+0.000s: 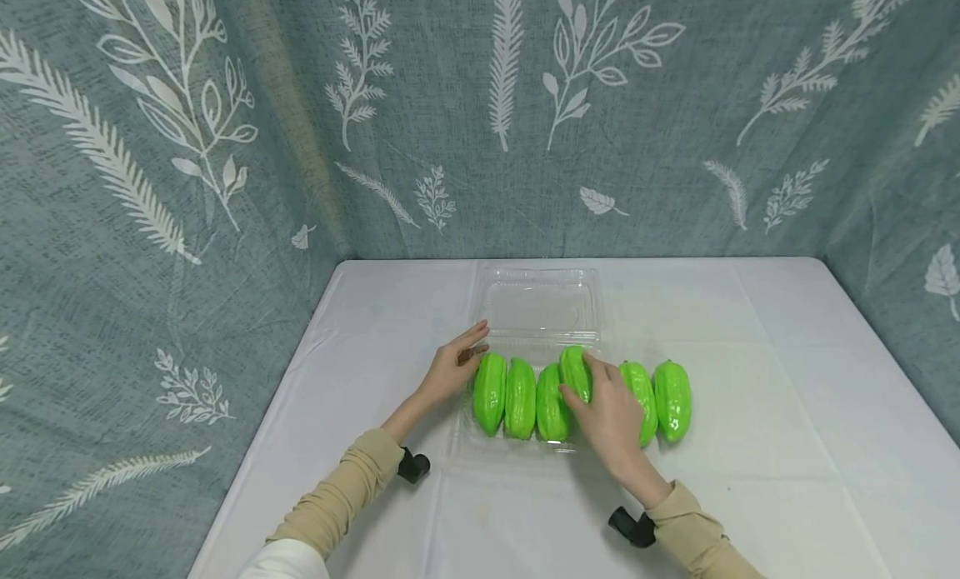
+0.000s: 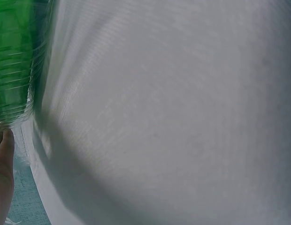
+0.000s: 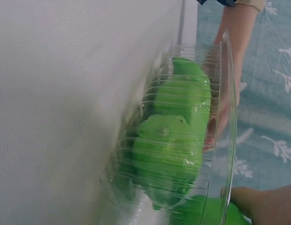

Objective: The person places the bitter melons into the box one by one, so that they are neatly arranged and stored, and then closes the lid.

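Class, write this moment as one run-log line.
left hand: at clear container | right hand: grips green fruit | three fruits: inside | lid: open | two fruits: on table, right

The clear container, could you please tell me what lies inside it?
Three green fruits lie side by side in the clear container; the right hand grips a fourth fruit at its right end. The floor beneath the fruits, and whatever the hand covers, cannot be seen.

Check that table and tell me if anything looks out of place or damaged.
Nothing appears spilled or broken. One green piece sits farther back than its neighbours, but the right hand grips it. Oddly, a dark speck interrupts the plain white tablecloth.
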Demonstrator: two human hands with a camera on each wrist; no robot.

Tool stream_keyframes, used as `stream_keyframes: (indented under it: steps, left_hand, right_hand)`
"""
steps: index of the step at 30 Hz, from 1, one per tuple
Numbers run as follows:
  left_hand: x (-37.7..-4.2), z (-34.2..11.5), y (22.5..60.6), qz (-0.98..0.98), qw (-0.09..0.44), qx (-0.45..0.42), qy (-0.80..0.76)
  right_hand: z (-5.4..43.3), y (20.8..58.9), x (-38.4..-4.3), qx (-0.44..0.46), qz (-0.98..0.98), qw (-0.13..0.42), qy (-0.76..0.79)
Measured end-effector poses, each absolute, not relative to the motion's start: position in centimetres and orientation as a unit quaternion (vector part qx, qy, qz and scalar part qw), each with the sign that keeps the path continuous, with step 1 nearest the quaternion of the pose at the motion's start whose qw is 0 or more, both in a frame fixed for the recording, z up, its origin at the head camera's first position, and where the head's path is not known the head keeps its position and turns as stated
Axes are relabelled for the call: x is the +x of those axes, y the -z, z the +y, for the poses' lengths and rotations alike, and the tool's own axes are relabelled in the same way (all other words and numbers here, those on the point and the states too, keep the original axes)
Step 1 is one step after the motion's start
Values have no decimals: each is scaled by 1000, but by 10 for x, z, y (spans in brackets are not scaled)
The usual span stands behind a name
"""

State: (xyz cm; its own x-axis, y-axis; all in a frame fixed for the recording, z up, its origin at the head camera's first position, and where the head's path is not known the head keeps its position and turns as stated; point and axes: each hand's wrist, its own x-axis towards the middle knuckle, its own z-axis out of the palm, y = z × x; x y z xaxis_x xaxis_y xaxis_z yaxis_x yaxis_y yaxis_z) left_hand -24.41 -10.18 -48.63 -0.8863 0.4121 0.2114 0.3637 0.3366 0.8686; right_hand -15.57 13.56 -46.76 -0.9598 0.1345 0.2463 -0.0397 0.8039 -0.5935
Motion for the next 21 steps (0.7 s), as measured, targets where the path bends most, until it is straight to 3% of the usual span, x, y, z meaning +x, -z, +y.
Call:
stream_keyframes:
  steps: [6, 21]
  left_hand:
    - [-235, -100, 467, 815, 37, 235, -528]
    - [-233, -101, 465, 819, 40, 237, -521]
  right_hand:
    - [136, 467, -156, -24, -940, 140, -312]
    - [137, 468, -155, -21, -936, 139, -323]
